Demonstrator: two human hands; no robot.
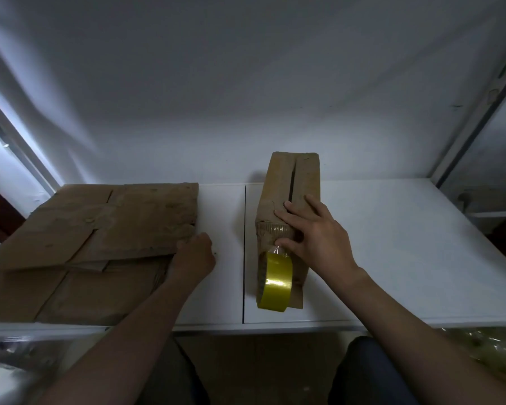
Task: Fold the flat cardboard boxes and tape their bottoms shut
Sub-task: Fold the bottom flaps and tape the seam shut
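A folded cardboard box point(301, 176) stands on the white table point(392, 244), its bottom flaps up with a slit between them. My right hand point(313, 232) lies on its near end, fingers straight, pressing clear tape onto the cardboard. A yellow tape roll point(276, 283) hangs from that strip against the box's near face. To the left lies a stack of flat cardboard boxes point(100, 229). My left hand point(193, 255) has its fingers curled round the right edge of the top flat box.
A white wall rises behind the table. Metal shelf uprights point(473, 127) stand at the right and a window frame point(18, 147) at the left. My knees show below the table's front edge, with plastic wrapping point(479, 343) at lower right.
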